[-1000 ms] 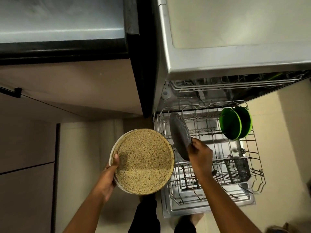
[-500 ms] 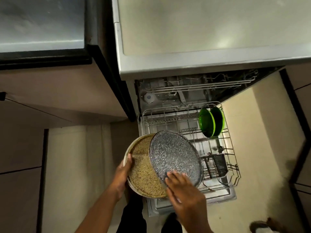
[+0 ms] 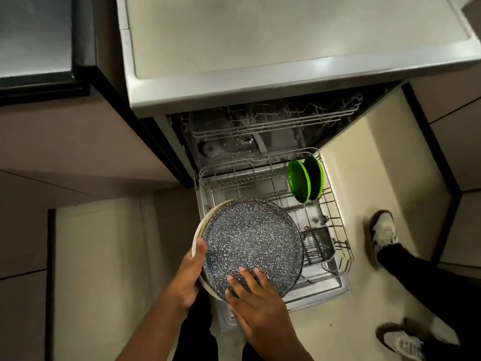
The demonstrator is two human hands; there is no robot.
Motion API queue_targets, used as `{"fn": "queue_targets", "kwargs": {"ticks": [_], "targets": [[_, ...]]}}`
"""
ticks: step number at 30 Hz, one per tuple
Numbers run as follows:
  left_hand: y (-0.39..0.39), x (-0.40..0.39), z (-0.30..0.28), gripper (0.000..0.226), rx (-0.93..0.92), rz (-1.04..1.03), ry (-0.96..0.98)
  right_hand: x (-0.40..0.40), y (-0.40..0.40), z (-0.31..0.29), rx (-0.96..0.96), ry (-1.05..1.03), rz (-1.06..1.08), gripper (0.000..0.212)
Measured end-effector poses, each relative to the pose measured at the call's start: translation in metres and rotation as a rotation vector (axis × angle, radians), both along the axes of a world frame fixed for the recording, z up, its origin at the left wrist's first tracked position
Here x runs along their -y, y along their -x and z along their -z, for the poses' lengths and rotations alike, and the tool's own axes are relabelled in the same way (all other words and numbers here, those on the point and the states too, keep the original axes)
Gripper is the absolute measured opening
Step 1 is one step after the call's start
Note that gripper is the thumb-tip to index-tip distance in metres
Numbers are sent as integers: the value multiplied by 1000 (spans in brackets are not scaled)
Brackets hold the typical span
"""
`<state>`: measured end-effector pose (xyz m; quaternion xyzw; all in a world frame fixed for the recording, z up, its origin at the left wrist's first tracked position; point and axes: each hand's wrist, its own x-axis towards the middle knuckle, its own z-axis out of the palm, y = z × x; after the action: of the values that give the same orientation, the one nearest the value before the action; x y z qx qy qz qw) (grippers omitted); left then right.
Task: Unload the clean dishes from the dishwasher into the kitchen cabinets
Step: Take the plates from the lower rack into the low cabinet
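The speckled plate (image 3: 251, 246) now lies stacked on the tan plate (image 3: 200, 227), left hand (image 3: 188, 273) gripping the stack's rim, right hand (image 3: 256, 306) pressing flat; 2 green plates (image 3: 305, 181) remain in the rack (image 3: 335, 222).

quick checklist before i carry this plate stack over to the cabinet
1. Dark speckled plate sits flat on the pale plate beneath: ok.
2. Left hand grips the stack's edge: ok.
3. Right hand rests on top with straight fingers: ok.
4. Lower rack emptied: not ok, two green plates remain.
5. Walkway clear: not ok, another person's shoe is beside the rack.
6. Cabinet open: cannot tell.
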<state>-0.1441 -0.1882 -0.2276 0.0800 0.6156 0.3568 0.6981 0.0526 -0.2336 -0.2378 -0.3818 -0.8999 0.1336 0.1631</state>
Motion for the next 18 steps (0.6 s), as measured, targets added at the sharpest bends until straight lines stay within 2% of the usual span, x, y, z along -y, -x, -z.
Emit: {"fn": "queue_targets", "kwargs": {"ticks": [2, 7, 9, 11, 13, 16, 18], "targets": [[1, 0, 2, 90, 54, 8, -15, -1, 1, 2, -12, 2, -5, 19], [14, -1, 8, 50, 144, -46, 19, -4, 13, 6, -14, 1, -35, 19], [19, -2, 12, 46, 127, -49, 28, -9, 18, 4, -3, 26, -43, 19], [22, -5, 15, 47, 112, -50, 30, -19, 21, -5, -76, 114, -18, 18], [24, -10, 17, 53, 105, -53, 26, -37, 20, -19, -253, 255, 132, 18], [27, -17, 20, 69, 95, -41, 18, -74, 3, -35, -444, 339, 512, 21], [27, -21, 22, 55, 111, -32, 19, -99, -18, -36, -460, 341, 733, 20]]}}
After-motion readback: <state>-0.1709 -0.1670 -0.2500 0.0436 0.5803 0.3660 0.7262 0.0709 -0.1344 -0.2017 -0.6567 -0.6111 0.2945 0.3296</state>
